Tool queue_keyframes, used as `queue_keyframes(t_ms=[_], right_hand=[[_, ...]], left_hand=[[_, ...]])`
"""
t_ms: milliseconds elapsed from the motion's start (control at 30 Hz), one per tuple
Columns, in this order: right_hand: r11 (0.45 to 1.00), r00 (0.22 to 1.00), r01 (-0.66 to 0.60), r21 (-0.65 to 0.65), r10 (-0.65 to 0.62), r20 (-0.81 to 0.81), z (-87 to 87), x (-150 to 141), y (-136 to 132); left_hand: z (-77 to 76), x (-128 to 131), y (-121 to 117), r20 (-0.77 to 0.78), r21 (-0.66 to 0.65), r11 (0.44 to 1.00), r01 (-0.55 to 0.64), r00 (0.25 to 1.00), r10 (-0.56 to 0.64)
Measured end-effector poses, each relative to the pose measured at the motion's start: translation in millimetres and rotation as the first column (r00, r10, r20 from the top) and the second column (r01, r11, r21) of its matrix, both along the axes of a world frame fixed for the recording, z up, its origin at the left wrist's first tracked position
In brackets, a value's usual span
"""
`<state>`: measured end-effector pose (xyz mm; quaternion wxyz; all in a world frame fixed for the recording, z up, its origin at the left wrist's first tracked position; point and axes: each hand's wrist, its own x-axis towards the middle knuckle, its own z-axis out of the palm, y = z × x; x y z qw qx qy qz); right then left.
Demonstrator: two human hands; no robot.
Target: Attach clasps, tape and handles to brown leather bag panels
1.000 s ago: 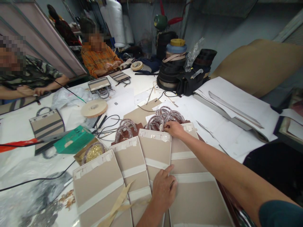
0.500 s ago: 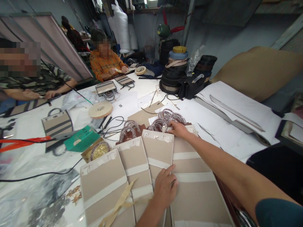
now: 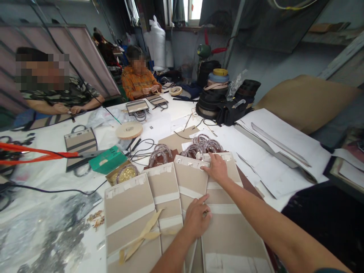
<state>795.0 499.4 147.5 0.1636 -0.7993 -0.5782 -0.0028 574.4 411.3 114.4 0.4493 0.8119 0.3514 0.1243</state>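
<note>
Beige bag panels with pale cross strips lie fanned out and overlapping in front of me. My left hand [image 3: 198,216] rests on the narrow middle panel [image 3: 191,175], its fingers apart and pointing away from me. Further up, my right hand [image 3: 218,167] lies over the top of the rightmost panel [image 3: 231,231]. Its thumb touches the upper right corner of the middle panel, and its fingers are spread. Brown handles in clear plastic wrap [image 3: 205,144] stick out beyond the panels' top edges. A yellowish tape strip [image 3: 146,231] lies across the left panel [image 3: 129,204].
A green box [image 3: 108,159] and a box of gold-coloured pieces [image 3: 126,174] sit left of the panels. Orange-handled scissors [image 3: 40,153], a tape roll [image 3: 129,129] and strap rolls [image 3: 212,98] lie about. White sheets [image 3: 284,140] are stacked right. Two people work across the table.
My right hand has shifted from the wrapped handles down to the panels' top edges, its thumb now at the middle panel's corner. My left hand stays on the middle panel. The view has tilted up slightly.
</note>
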Motion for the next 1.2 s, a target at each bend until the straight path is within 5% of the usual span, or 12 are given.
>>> queue_keyframes(t_ms=[200, 433, 533, 633, 733, 833, 900, 1200], right_hand=[[1.0, 1.0, 0.013, 0.007, -0.013, 0.011, -9.3, -16.3, -11.0], [0.997, 0.997, 0.076, -0.022, -0.075, 0.009, 1.3, -22.5, -0.2], [0.999, 1.0, -0.015, -0.044, 0.015, 0.001, 3.1, -26.7, -21.3], [0.994, 0.992, -0.053, 0.099, 0.064, -0.105, 9.9, -31.8, -58.7], [0.985, 0.894, -0.091, 0.149, 0.147, -0.423, 26.7, -42.2, -99.5], [0.951, 0.686, -0.309, 0.029, 0.244, -0.685, 47.5, -58.1, -130.5], [0.896, 0.615, -0.443, 0.008, 0.311, -0.724, 58.1, -67.4, -141.8], [0.788, 0.803, -0.579, -0.21, 0.505, -0.317, 79.1, -82.0, -133.1]], left_hand=[[10.1, -0.5, -4.7, 0.008, -0.016, 1.0, -0.007, 1.0, 0.008], [31.7, -12.7, -33.3, 0.173, -0.119, 0.98, -0.161, 0.968, 0.18], [41.4, -26.4, -38.6, 0.207, -0.144, 0.976, -0.163, 0.96, 0.191], [49.1, -39.6, -37.2, 0.183, -0.202, 0.95, -0.237, 0.944, 0.274], [55.9, -48.1, -33.5, 0.141, -0.267, 0.908, -0.322, 0.919, 0.368], [62.4, -50.5, -29.6, 0.107, -0.271, 0.895, -0.354, 0.913, 0.393], [65.3, -50.0, -27.1, 0.094, -0.239, 0.902, -0.358, 0.916, 0.389], [55.8, -55.6, -19.8, -0.005, 0.113, 0.969, -0.22, 0.975, 0.222]])
